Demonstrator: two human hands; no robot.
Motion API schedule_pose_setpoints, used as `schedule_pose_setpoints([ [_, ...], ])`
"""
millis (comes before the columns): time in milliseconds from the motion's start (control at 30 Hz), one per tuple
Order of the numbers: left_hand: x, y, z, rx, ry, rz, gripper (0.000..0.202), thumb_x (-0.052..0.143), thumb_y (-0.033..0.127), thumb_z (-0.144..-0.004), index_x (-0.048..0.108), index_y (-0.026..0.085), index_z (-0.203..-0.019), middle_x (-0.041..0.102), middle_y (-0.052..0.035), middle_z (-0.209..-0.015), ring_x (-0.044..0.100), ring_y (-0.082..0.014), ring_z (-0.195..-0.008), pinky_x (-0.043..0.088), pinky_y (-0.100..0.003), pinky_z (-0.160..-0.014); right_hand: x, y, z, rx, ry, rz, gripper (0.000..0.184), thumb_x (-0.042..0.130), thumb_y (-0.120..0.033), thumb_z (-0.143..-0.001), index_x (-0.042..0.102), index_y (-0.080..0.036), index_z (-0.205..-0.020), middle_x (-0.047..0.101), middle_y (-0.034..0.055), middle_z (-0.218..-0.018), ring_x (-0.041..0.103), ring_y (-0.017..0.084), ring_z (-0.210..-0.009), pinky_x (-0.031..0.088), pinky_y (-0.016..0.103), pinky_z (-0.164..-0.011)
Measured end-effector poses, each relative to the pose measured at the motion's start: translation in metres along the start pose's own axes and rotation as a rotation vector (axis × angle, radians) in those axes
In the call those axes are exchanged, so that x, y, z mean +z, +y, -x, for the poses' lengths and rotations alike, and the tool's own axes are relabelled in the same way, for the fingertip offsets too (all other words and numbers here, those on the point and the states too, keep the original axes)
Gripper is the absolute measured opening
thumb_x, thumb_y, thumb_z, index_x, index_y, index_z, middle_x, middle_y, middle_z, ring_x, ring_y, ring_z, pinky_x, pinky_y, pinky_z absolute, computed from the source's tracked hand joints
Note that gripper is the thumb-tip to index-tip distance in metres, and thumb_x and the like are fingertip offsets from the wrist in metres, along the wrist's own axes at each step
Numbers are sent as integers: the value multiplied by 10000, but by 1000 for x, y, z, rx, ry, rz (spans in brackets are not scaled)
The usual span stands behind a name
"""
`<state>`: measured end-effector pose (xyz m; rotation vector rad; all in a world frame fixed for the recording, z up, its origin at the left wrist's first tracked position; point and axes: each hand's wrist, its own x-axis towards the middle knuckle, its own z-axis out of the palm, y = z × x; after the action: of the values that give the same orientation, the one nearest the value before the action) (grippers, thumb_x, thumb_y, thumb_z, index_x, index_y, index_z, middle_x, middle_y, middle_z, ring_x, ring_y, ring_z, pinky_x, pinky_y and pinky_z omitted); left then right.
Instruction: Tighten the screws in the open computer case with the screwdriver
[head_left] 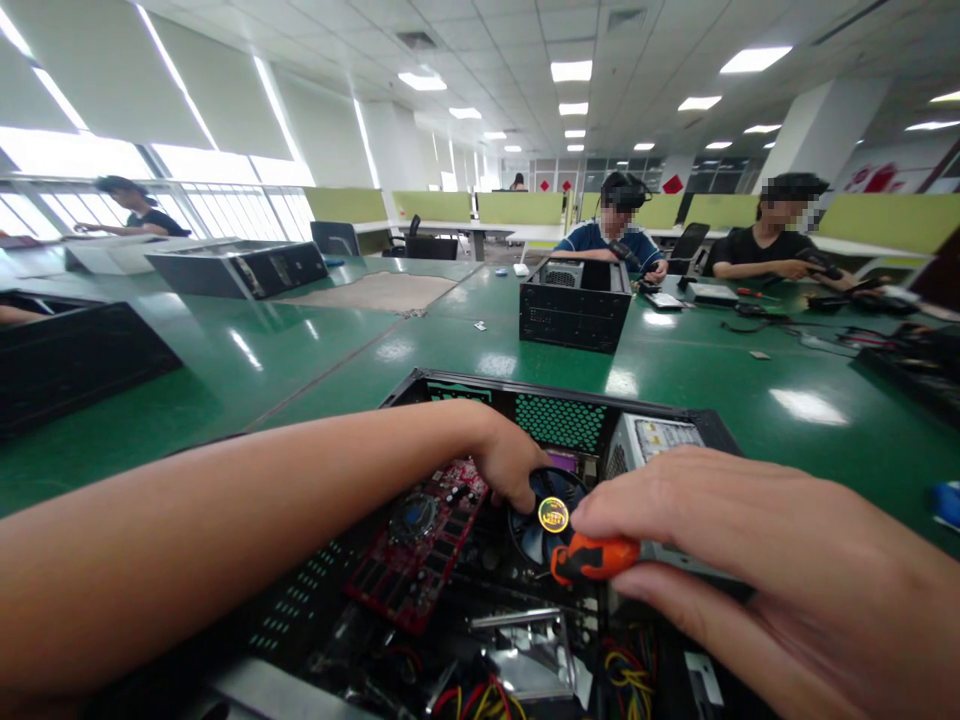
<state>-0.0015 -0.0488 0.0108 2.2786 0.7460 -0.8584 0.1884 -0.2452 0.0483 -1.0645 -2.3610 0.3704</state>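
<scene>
An open black computer case [540,395] lies on the green table right below me. Inside it sit a red graphics card [420,545], a round cooler fan [551,515] with a gold sticker, and bundles of coloured wires [630,680]. My left hand [510,460] reaches into the case, its fingers curled on the fan's rim. My right hand [720,530] is closed round an orange-handled screwdriver [592,558], held just over the fan. The screwdriver's tip is hidden.
A second open black case [576,305] stands further back on the table. Two people sit at the far side with tools and cables around them. Another black case [67,360] lies at the left, one more [240,268] behind it.
</scene>
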Motion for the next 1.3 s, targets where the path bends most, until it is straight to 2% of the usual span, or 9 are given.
schedule_pose_setpoints([
  [67,0,1,1,3,-4,8,493,835,290,-674,777,229,-1160,861,-37,-1080,770,-333,-1097,634,-412,-982,-2,0,-1,25,-1,-19,266,640,-180,-1095,764,-348,-1260,860,-47,-1188,816,184,-1042,635,286,-927],
  [200,1,1,2,8,18,20,467,836,291,-676,784,227,-1135,862,-31,-1056,772,-329,-1082,633,-413,-982,-4,1,-4,-27,-1,-36,243,667,-190,-1083,772,-348,-1235,864,-44,-1182,816,186,-1045,641,285,-926],
  [233,1,1,2,9,21,22,466,838,295,-675,787,232,-1134,862,-26,-1054,772,-328,-1083,632,-413,-985,-4,2,-4,-22,6,0,286,652,-161,-1085,767,-343,-1273,863,-31,-1213,817,194,-1074,643,300,-963],
  [400,1,-1,0,20,7,22,441,838,314,-674,805,256,-1111,864,-6,-1037,772,-323,-1083,631,-403,-981,-2,3,-7,-47,-8,-4,271,618,-166,-1089,784,-331,-1225,874,-36,-1131,828,168,-984,654,259,-876],
  [633,1,1,2,25,8,21,437,818,297,-676,806,234,-1108,863,-25,-1045,769,-327,-1087,631,-409,-982,-1,1,-11,-66,-8,30,283,577,-136,-1095,792,-316,-1132,869,-36,-1156,818,158,-1022,640,256,-911],
  [933,0,-1,0,29,30,28,506,847,308,-661,803,242,-1161,863,-7,-1013,780,-320,-1058,637,-399,-962,-3,0,-7,-89,-33,44,391,515,-81,-1090,772,-329,-1249,870,-9,-1198,828,192,-1046,651,285,-909],
  [1100,0,1,1,20,24,41,424,834,289,-652,803,234,-1071,864,-23,-1030,777,-328,-1066,633,-410,-979,-1,1,-9,-90,-36,55,405,504,-61,-1081,761,-319,-1259,867,-9,-1190,823,183,-1048,643,283,-929],
  [1200,0,2,2,21,26,41,411,820,279,-650,795,228,-1057,862,-35,-1056,775,-336,-1069,634,-428,-984,-1,2,-9,-86,-23,50,379,521,-74,-1076,770,-316,-1229,867,-12,-1173,821,181,-1028,643,278,-905],
  [1300,0,3,2,9,11,24,459,812,273,-654,783,223,-1109,860,-44,-1065,775,-337,-1061,641,-430,-968,-1,2,-7,-22,3,54,267,590,-143,-1072,793,-307,-1128,861,-22,-1085,816,180,-941,645,286,-835],
])
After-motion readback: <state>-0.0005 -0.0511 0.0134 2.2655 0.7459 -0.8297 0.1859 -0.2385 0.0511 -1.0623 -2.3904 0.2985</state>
